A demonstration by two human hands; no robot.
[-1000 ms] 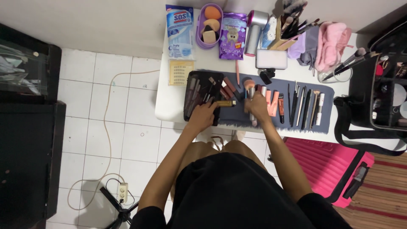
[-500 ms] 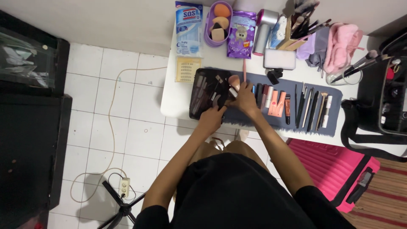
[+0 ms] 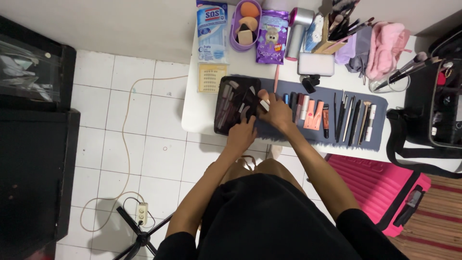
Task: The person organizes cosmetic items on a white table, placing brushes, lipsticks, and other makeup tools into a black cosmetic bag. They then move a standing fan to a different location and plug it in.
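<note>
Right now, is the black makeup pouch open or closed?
Open. The black pouch lies spread on the white table, and you can see makeup sticks inside it. The left hand rests on its edge.

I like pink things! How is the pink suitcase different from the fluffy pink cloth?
The pink suitcase lies on the floor beside the table; the fluffy pink cloth sits on the table. The suitcase looks hard, ribbed and bright pink; the cloth looks soft, bunched and paler. The suitcase is much bigger. Both are pink.
</note>
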